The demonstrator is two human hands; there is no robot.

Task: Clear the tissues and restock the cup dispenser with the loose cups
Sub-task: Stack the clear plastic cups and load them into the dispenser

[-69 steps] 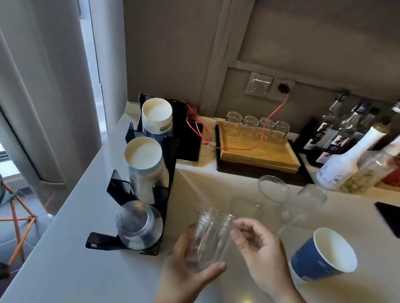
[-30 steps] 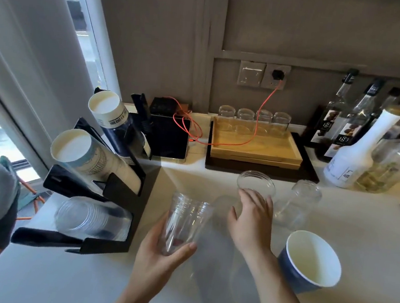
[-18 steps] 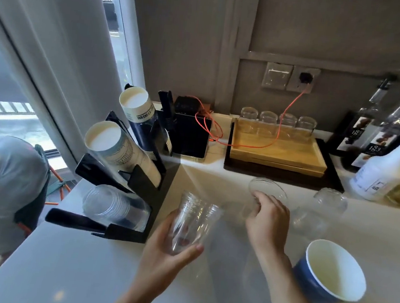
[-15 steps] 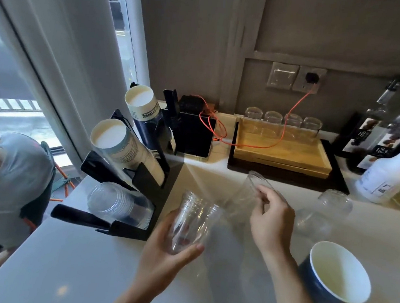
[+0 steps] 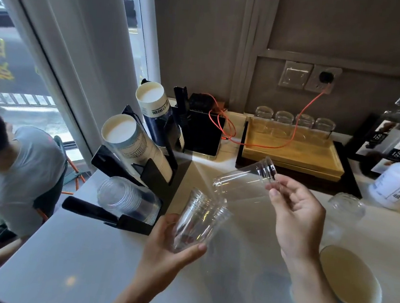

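left hand grips cup stack | right hand pinches loose cup | dispenser not restocked, cups remain on worktop

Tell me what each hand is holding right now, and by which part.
The left hand grips a stack of clear cups around its lower half. The right hand pinches a single clear cup by its rim.

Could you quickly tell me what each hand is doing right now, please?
Left hand: closed around a stack of clear cups.
Right hand: fingers pinching the rim of a single clear cup, held tilted in the air.
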